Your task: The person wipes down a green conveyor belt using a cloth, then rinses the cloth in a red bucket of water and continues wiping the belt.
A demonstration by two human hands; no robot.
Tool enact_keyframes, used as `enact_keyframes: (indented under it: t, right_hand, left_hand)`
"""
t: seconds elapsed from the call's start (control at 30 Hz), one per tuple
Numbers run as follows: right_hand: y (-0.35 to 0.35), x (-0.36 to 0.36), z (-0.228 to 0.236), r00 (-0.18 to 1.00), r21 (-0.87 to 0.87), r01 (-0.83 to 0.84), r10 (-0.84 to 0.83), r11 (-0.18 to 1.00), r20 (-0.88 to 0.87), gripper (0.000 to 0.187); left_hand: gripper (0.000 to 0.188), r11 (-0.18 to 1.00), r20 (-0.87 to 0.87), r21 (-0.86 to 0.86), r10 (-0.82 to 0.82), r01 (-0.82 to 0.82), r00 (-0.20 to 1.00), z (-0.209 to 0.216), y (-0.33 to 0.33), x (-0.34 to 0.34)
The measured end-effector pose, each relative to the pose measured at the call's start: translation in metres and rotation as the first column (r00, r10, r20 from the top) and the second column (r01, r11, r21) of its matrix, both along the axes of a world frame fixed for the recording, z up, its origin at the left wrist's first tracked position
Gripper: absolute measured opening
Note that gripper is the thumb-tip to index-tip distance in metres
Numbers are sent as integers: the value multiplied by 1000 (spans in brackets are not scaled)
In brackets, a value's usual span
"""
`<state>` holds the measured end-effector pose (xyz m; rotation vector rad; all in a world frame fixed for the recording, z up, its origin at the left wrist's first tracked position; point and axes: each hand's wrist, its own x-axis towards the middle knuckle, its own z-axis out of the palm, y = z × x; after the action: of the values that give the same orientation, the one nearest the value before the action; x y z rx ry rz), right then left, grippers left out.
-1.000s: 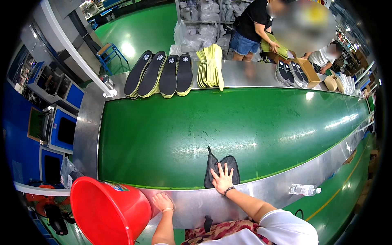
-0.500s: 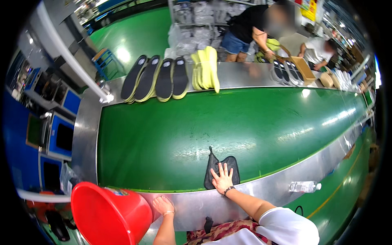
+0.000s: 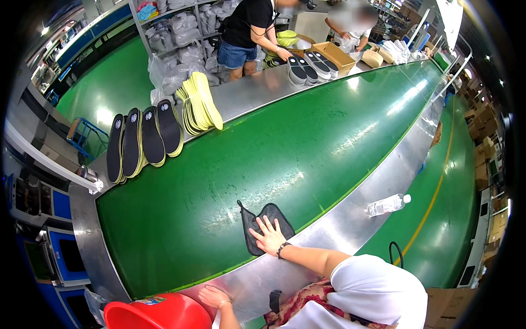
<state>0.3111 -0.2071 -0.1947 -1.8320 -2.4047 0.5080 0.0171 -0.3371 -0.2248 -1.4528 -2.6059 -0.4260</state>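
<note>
Right hand (image 3: 268,237) spread wide on a black cloth (image 3: 282,222)

Nearest me is one red bucket (image 3: 178,311), its lower part cut off by the bottom edge of my view. Just beside it the left hand (image 3: 215,296) lies palm down on the table's (image 3: 323,153) metal rim, knuckles up, most of its forearm out of sight. Its underside is hidden, so I can't tell whether it grips anything.

The right arm reaches forward and inward, palm pressed down with fingers fanned, holding nothing. The single cloth lies under it, by the near border of the green tabletop, its middle covered. Off to the right is one clear bottle (image 3: 386,205), on its side.

Across the table stand four stacks of black-topped insoles (image 3: 154,137), then a fanned yellow pile (image 3: 200,104), its layers too tight to count. Farther along, one cardboard box (image 3: 339,59) and two people (image 3: 247,24), their heads blurred or cut off.
</note>
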Motion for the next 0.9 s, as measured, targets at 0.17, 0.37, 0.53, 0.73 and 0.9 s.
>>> enact_keyframes:
  t: [0.17, 0.37, 0.53, 0.73, 0.9]
  right_hand:
    - [1, -4, 3, 1000, -9, 24, -24, 1000, -3, 58]
    - [1, -6, 1, 999, -18, 49, -50, 999, -22, 57]
    - [1, -5, -3, 996, -2, 83, -83, 997, -23, 57]
    - [2, -7, -3, 993, 14, 114, -114, 993, -10, 56]
    - [3, -8, -3, 990, 29, 138, -137, 990, -15, 56]
  left_hand:
    - [24, 999, 23, -35, 31, -31, 999, 4, 1, -2]
    - [23, 998, 4, -44, 38, -38, 999, 7, 1, -1]
    - [22, 998, -8, -55, 34, -34, 999, 3, 1, -2]
    - [22, 996, -10, -67, 52, -53, 999, 2, 1, -5]
    - [22, 998, -9, -53, 40, -40, 999, 3, 2, -5]
